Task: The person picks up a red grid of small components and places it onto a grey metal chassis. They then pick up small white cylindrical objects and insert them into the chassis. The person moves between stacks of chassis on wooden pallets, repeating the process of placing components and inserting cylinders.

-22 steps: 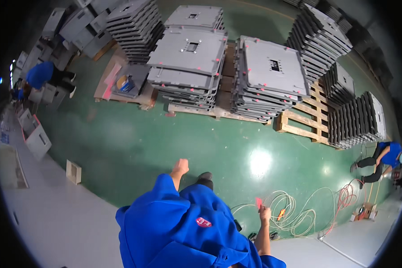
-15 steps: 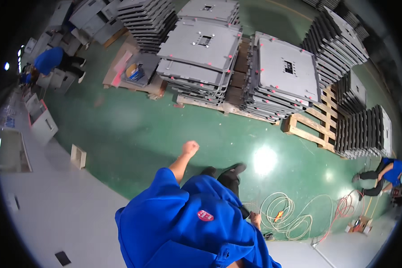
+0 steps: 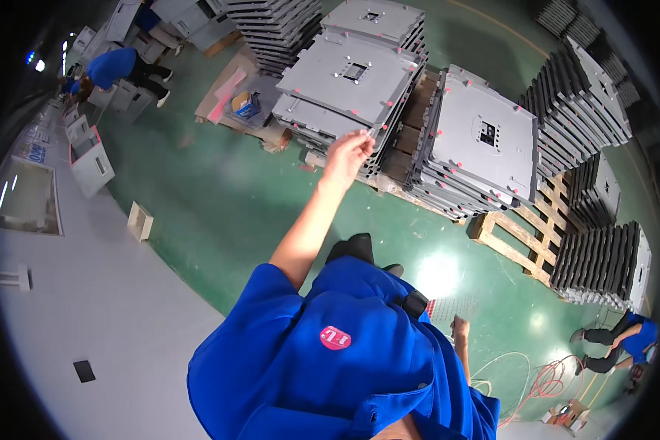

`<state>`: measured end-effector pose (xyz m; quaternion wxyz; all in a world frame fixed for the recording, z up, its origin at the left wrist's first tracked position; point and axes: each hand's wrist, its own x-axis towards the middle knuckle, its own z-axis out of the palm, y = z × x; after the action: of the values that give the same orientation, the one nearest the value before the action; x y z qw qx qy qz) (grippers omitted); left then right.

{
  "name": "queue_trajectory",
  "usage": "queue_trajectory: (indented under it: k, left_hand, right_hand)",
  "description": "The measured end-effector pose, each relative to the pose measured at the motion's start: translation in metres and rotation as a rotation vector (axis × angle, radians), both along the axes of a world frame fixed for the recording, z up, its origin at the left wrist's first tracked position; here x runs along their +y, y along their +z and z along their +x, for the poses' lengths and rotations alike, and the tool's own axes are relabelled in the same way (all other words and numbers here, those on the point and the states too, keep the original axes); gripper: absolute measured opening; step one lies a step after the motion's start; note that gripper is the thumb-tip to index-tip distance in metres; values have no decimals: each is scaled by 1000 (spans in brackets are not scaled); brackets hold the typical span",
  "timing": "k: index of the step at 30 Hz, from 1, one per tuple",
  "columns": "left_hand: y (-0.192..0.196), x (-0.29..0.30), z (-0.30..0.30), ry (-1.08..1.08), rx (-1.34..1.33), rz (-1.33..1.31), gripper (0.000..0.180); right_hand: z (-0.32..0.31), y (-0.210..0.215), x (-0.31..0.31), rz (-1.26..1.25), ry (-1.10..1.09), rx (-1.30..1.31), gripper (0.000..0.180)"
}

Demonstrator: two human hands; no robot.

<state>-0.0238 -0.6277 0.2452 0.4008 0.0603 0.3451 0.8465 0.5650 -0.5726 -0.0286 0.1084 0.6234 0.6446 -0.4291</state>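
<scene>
My left hand (image 3: 350, 155) reaches forward over the front of a stack of grey metal panels (image 3: 352, 70). Its fingers are bent together in a pinch; anything between them is too small to make out. Red dots sit along the edges of the top panels. Down at my right side, my right hand (image 3: 460, 328) is closed at the edge of a see-through sheet of small red dots (image 3: 441, 308). Part of that sheet is hidden behind my blue work shirt. A second stack of grey panels (image 3: 455, 139) with red dots stands to the right.
A wooden pallet (image 3: 517, 238) lies beside the right stacks. Coiled hoses (image 3: 550, 381) lie on the green floor at lower right, near a seated person (image 3: 631, 341). Another person (image 3: 114, 70) bends over at far left. An open blue box (image 3: 246, 104) rests on the left pallet.
My left hand has risen and gone forward to the near stack, its arm stretching out. My body has come closer to the stacks. The right hand keeps hold of the sheet.
</scene>
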Motion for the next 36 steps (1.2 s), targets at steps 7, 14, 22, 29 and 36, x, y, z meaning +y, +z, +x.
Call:
queue_trajectory:
  k: [7,14,22,29,36]
  left_hand:
    - [-5,5,-77,115,-344,233,7]
    - [-62,34,-217,-45,-184,-12,23]
    - [-136,110,-336,-222,0,-437,19]
    - [-179,177,-375,-324,-12,-519,22]
    - [-189,215,-384,-390,68,-627,19]
  right_hand:
    - [-94,30,60,-53,-147,-32,39]
    - [-188,38,71,-50,5,-133,37]
    - [-315,60,72,-145,-251,-85,39]
    - [-326,68,42,-98,-237,-97,40]
    - [-327,76,14,43,-127,12,41]
